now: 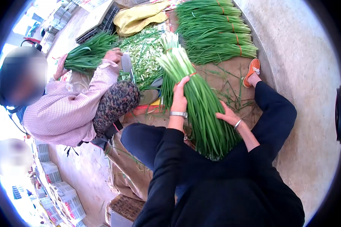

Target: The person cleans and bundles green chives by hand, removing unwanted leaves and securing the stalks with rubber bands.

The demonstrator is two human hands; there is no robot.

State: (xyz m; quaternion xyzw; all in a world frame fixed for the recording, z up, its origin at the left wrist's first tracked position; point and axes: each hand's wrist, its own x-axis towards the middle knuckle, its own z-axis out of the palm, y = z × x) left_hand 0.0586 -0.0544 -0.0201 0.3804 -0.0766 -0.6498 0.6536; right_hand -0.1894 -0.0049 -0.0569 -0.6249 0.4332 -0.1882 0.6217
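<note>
Green garlic chives, bound by an orange band, are slanting above dark trousers. From afar, I am watching the left hand gripping them beside the band, while the right hand is touching their side, thumb and fingers parted. Banded bundles are lying ahead.

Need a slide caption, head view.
Left hand grips a banded green bunch, right hand against it; tied bundles lie ahead.

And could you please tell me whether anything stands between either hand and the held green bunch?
Nothing visible: the left hand grips the green bunch near its orange band; the right hand touches its side.
</note>
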